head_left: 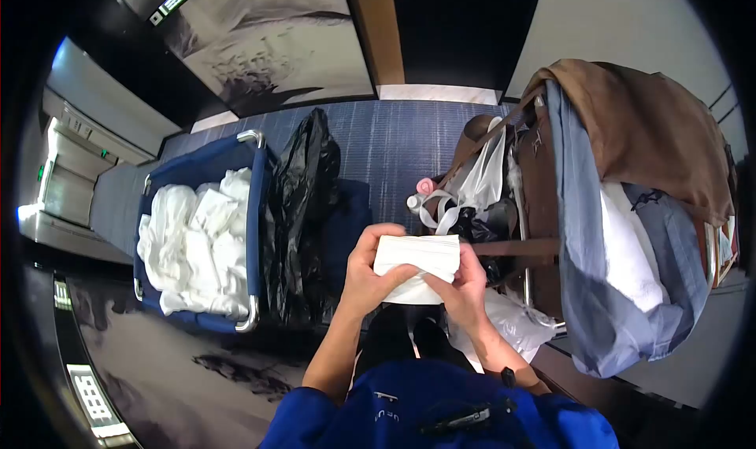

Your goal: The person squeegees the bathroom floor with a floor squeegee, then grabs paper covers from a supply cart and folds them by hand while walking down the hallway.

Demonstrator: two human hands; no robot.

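Both hands hold a stack of white folded paper tissues (pixel 417 252) in front of my body. My left hand (pixel 370 274) grips its left side, with the thumb across the near face and the fingers behind. On the opposite side, my right hand (pixel 465 291) is closed around the stack, its thumb pressed on the lower front. The thumbs nearly meet at the middle, where the paper bends. Just beyond the stack, a pink item (pixel 426 186) and a white bottle top (pixel 413 203) show at the cart's end.
A blue cloth cart (pixel 257 236) full of crumpled white linen (pixel 197 248) stands left, with a black plastic bag (pixel 303 189) on its side. At right is a brown housekeeping cart (pixel 539 185) with a grey-blue bag (pixel 583 291) and white towel (pixel 630 252). Clear plastic (pixel 512 323) hangs below.
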